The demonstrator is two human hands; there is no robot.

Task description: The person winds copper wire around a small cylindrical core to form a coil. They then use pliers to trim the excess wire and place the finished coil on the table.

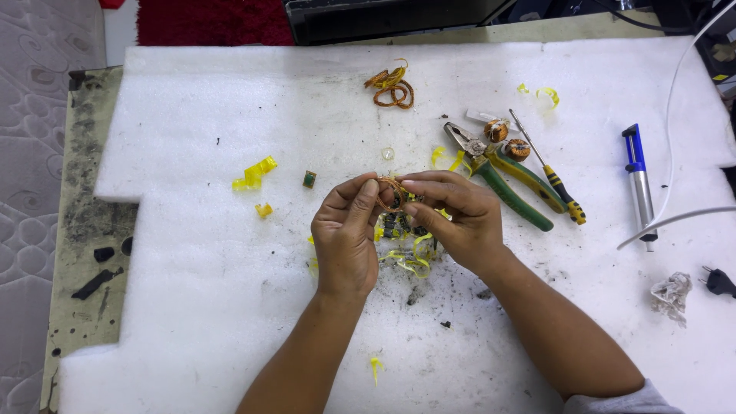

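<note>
Both hands meet over the middle of the foam pad [192, 307] on the bench: left hand [345, 234] and right hand [452, 215] pinch a small copper coil [389, 195] between fingertips, held just above a heap of yellow tape scraps [410, 257]. By the look of it, stripping is well along, with tape shed all round and unwound wire [392, 86] lying at the far edge. Two wound coils [506, 138] by the pliers [506, 180] look untouched

White foam sheet [230, 307] on worn bench [84, 230]; red rug [215, 21] beyond.
</note>
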